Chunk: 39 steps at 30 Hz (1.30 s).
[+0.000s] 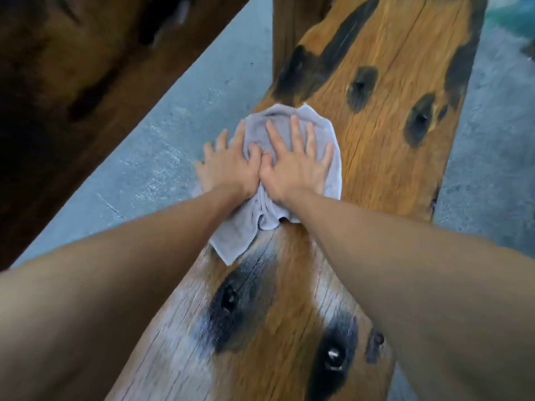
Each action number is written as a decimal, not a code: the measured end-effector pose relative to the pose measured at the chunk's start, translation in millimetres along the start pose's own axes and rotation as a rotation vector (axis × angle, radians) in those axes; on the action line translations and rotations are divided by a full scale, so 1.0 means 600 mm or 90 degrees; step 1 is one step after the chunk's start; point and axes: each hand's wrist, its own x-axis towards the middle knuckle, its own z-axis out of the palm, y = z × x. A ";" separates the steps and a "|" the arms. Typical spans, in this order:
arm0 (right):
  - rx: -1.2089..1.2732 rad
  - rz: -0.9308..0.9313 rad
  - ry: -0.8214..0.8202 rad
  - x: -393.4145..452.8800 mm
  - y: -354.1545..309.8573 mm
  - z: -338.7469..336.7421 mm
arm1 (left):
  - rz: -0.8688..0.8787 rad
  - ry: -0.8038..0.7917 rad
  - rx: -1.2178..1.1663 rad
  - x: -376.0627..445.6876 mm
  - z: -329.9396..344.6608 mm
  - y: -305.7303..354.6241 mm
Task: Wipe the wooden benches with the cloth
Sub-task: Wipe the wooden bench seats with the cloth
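A long wooden bench (385,134) with orange grain and dark knots runs from the bottom of the view to the top right. A grey cloth (324,125) lies crumpled on its left half, one corner hanging toward me. My left hand (228,166) presses flat on the cloth's left side, its outer fingers reaching past the bench's left edge. My right hand (295,163) lies flat on the cloth beside it, fingers spread, thumbs touching. Both arms stretch forward over the near part of the bench.
A second, darker wooden bench or table (72,91) runs along the upper left. Grey concrete floor (173,134) shows between the two and again at the right of the bench (486,169). A joint crosses the bench near my wrists.
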 end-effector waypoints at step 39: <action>-0.053 0.019 0.046 0.297 0.317 -0.126 | 0.198 0.008 0.062 0.238 0.085 0.363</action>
